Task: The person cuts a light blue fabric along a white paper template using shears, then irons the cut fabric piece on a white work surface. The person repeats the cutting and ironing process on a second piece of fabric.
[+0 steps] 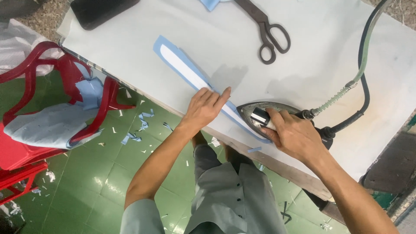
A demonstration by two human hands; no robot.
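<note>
As counted: one iron (277, 119), one strip (190, 71).

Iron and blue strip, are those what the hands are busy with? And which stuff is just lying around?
In use:
- iron, gripped by the right hand
- blue and white fabric strip, pressed flat by the left hand

Lying about:
- scissors on the table
- dark flat thing at the table corner
- blue cloth on red chair

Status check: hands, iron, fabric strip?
Right hand gripping iron handle, sole on blue fabric strip. Left hand flat, pinning strip beside iron. Scissors lie apart, iron hose trails right; nothing blocking.
</note>
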